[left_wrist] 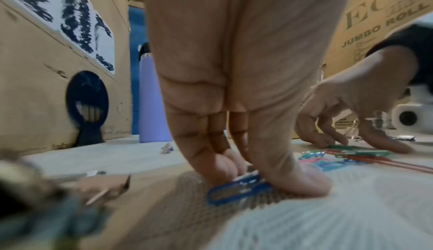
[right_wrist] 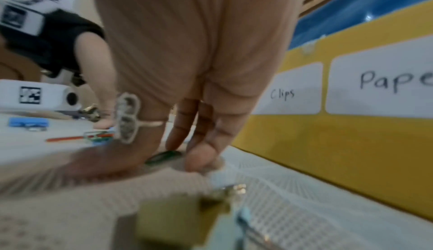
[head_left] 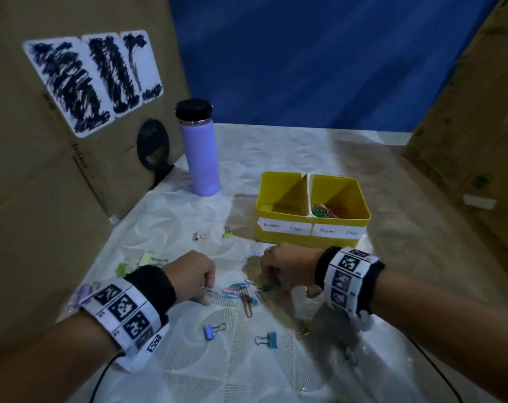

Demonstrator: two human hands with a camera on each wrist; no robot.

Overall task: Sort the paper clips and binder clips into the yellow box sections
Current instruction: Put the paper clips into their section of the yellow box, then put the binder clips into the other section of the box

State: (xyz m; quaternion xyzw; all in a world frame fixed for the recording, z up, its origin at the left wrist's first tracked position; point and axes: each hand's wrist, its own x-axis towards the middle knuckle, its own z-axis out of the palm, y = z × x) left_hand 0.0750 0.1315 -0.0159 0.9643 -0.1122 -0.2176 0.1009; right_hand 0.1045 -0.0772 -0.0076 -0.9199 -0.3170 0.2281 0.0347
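Note:
The yellow box [head_left: 287, 242] has a left section labelled for binder clips and a right one labelled for paper clips, which holds several paper clips [head_left: 330, 212]. My left hand [head_left: 207, 293] is down on the cloth, thumb and fingers pinching a blue paper clip [left_wrist: 234, 189]. My right hand [head_left: 268, 282] is just in front of the box, its thumb and fingers pinching a green paper clip [right_wrist: 164, 156] that lies on the table. Between the hands lies a loose cluster of coloured paper clips [head_left: 244, 295]. The box's front wall [right_wrist: 328, 142] is close on the right.
Two blue binder clips [head_left: 213, 330] [head_left: 268, 340] lie near me. A yellow-green one [head_left: 227, 233] sits left of the box, and more lie at the left. A purple bottle [head_left: 202, 152] stands at the back left. Cardboard walls [head_left: 58, 170] close both sides.

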